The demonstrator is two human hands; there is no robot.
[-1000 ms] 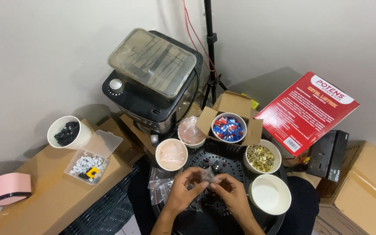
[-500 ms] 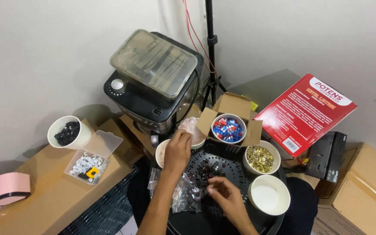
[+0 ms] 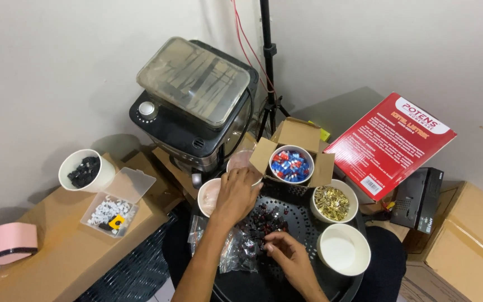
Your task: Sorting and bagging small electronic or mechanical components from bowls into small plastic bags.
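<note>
White cups ring the black tray (image 3: 308, 223): blue-red pieces (image 3: 289, 166), brass bits (image 3: 331, 202), one empty (image 3: 343, 249). Left hand (image 3: 236, 194), fingers loosely together, rests over the pinkish cup (image 3: 210, 197). Right hand (image 3: 288, 254) pinches at small dark parts (image 3: 264, 221), just beside it.

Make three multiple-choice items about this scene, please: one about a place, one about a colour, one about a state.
1. Where is the left hand?
A. over the two pinkish cups
B. on the pink case
C. on the red box

2. What colour are the pieces in the cup inside the open carton?
A. green
B. blue and red
C. black

3. How is the white cup beside the right hand?
A. tipped over
B. full
C. upright, empty

Key: 1 A, the hand covers their rims; 2 B, the colours show plainly; 3 C, only white shows inside.
</note>
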